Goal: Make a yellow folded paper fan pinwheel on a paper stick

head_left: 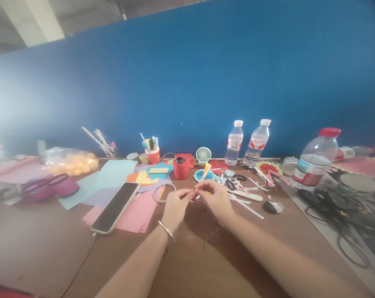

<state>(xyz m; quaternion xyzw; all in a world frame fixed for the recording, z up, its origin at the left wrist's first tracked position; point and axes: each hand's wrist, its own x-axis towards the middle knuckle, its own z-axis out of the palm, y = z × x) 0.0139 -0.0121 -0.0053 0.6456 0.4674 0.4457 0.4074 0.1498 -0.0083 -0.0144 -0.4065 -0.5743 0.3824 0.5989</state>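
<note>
My left hand (177,203), with a silver bangle at the wrist, pinches at the middle of the desk. Its fingertips meet those of my right hand (217,202), which is also closed in a pinch. Between them is a small piece of yellow paper, mostly covered by the fingers. An orange-and-white paper strip (205,171) stands up just behind my right hand; whether it joins the held piece I cannot tell. Beyond the hands lies a blue pleated paper rosette (200,175). Scissors (230,183) and white paper scraps (248,207) lie right of my right hand.
A phone (115,209) rests on pink paper (140,209) at left, near a grey ring (159,194). Behind are a red mug-like container (181,169), a small fan (203,155) and water bottles (234,145). To the right are a large bottle (314,161) and black cables (330,215).
</note>
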